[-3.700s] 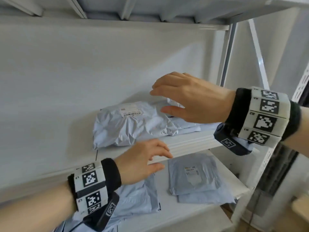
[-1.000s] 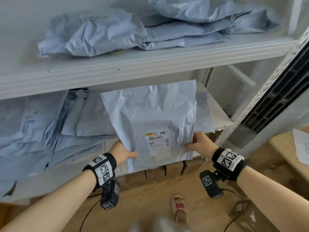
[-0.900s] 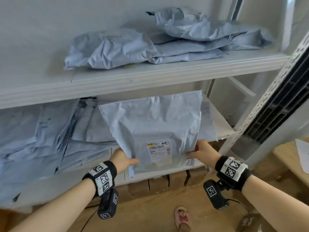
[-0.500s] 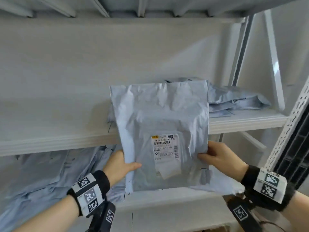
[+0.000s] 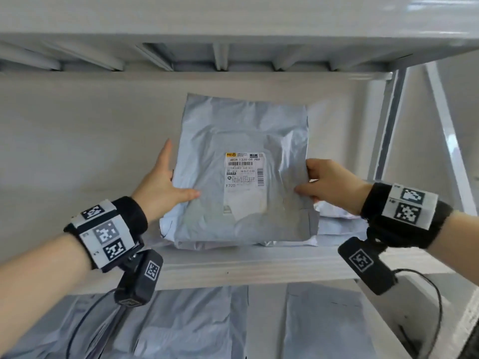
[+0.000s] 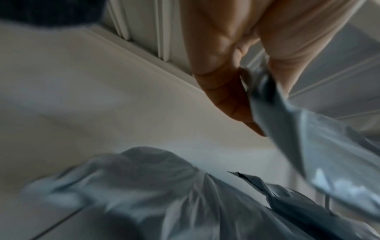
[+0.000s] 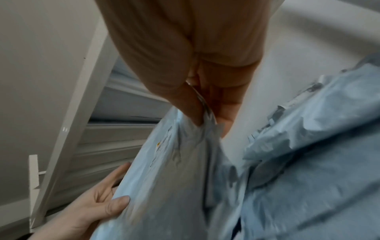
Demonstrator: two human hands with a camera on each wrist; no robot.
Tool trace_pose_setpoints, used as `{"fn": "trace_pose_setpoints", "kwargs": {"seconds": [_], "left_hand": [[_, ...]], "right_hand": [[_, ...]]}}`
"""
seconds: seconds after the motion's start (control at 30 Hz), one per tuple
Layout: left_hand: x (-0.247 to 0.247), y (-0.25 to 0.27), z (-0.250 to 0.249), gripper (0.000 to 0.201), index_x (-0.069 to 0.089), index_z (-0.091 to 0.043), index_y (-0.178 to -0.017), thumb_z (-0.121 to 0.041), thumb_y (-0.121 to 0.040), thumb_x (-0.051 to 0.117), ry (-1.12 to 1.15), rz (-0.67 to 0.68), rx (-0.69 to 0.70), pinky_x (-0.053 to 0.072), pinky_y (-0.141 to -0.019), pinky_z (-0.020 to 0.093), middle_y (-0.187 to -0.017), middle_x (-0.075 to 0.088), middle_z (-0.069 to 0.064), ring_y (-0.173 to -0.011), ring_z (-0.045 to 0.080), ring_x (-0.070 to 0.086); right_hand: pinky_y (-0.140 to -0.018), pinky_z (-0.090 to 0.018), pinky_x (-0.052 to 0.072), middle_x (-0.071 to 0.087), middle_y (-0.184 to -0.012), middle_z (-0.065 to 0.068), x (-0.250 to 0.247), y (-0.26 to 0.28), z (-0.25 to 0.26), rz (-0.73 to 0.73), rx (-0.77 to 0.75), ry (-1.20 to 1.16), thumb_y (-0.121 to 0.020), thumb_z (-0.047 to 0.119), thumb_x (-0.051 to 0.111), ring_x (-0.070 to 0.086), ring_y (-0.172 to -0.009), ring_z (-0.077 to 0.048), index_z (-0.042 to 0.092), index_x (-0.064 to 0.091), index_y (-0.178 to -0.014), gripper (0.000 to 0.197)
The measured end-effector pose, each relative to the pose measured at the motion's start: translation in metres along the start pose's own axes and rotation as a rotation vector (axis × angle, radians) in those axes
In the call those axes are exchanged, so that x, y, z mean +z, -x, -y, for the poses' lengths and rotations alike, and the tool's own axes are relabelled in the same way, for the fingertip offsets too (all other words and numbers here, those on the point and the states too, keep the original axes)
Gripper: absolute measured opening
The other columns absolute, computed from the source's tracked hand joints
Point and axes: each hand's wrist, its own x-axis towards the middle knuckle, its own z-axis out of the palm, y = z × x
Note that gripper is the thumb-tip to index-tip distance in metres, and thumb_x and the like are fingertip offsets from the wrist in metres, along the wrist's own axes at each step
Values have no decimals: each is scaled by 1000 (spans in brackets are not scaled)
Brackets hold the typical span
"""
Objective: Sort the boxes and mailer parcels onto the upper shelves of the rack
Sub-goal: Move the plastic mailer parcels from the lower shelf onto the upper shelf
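Note:
A grey mailer parcel (image 5: 241, 182) with a white label is held tilted over the upper shelf (image 5: 259, 265), its lower edge on the mailers lying there. My left hand (image 5: 176, 182) pinches its left edge, thumb on the front and fingers behind. My right hand (image 5: 307, 182) grips the right edge. In the left wrist view, the left hand (image 6: 246, 78) pinches the mailer (image 6: 308, 146) above the pile (image 6: 144, 186). The right wrist view shows my right hand (image 7: 203, 113) pinching the mailer (image 7: 174, 178), with my left hand (image 7: 102, 206) at its far edge.
More grey mailers (image 5: 337, 224) lie on the upper shelf behind and to the right of the held one. The lower shelf holds several flat mailers (image 5: 194, 320). Another shelf's ribbed underside (image 5: 233, 55) is close overhead. A rack upright (image 5: 388, 125) stands at right.
Both hands took the mailer from the lower shelf and lifted it. In the last half second it rose and moved back over the pile on the upper shelf.

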Motion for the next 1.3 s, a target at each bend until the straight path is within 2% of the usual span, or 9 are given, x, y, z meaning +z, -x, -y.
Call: {"fn": "trace_pose_setpoints", "kwargs": {"seconds": [0.2, 0.33, 0.4, 0.5, 0.63, 0.77, 0.93, 1.1, 1.3], "left_hand": [[5, -52, -8, 65, 51, -30, -135, -6, -79, 74, -270, -1, 0, 41, -104, 31, -135, 55, -3, -124, 19, 52], [14, -68, 2, 51, 58, -27, -130, -9, -84, 68, -370, 22, -132, 44, -49, 18, -131, 57, 4, -101, 22, 61], [17, -73, 7, 50, 56, -26, -133, -7, -87, 62, -371, 37, -166, 41, -46, 18, -135, 53, 6, -93, 21, 62], [19, -74, 14, 50, 50, -25, -138, -17, -90, 62, -358, 94, -244, 46, -69, 24, -144, 45, 4, -123, 21, 51], [16, -74, 18, 69, 38, -23, -146, -43, -86, 66, -396, 236, -337, 41, -88, 26, -152, 35, -3, -136, 18, 38], [16, -72, 24, 85, 28, -19, -150, -51, -81, 68, -468, 388, -379, 29, -105, 24, -156, 27, -3, -141, 16, 30], [25, -68, 27, 94, 19, -17, -152, -54, -81, 66, -641, 482, -366, 17, -114, 27, -161, 9, 4, -147, 20, 14], [30, -69, 36, 100, 18, -23, -152, -64, -75, 66, -854, 481, -234, 11, -120, 39, -159, -18, 6, -148, 29, -6], [35, -67, 36, 73, 38, -24, -145, -60, -84, 57, -982, 492, -22, 23, -115, 45, -154, 30, 1, -144, 21, 18]], "right_hand": [[-78, -46, 56, 68, -101, -16, -8, -72, -6, 33, -33, 146, -84, 1, 65, 67, -87, -32, 12, 26, -146, 74], [-61, -28, 50, 63, -101, -14, 0, -105, -18, 25, -101, 307, -84, 3, 63, 61, -81, -25, 18, 22, -148, 77], [-58, -20, 43, 60, -102, -9, 9, -114, -22, 65, -117, 395, -86, 3, 59, 58, -84, -23, 16, 35, -144, 64], [-74, -22, 43, 62, -114, -8, 19, -118, -27, 155, -120, 514, -87, 4, 53, 58, -102, -25, 15, 58, -129, 44], [-64, -24, 45, 65, -88, -2, 32, -113, -31, 221, -154, 571, -91, 22, 53, 58, -82, -21, 21, 69, -88, 16], [-58, -23, 37, 49, -67, -3, 46, -111, -37, 283, -138, 642, -91, 41, 59, 50, -65, -18, 8, 58, -66, 41], [-96, -40, 40, 44, -113, -9, 57, -106, -40, 382, -12, 867, -87, 59, 54, 38, -117, -30, 12, 56, -75, 50], [-101, -45, 37, 44, -125, -9, 65, -99, -37, 382, -15, 970, -88, 62, 49, 38, -124, -31, 12, 63, -97, 53], [-103, -48, 40, 48, -132, -12, 60, -87, -23, 405, -15, 1047, -97, 56, 35, 42, -125, -31, 9, 60, -119, 57]]}}
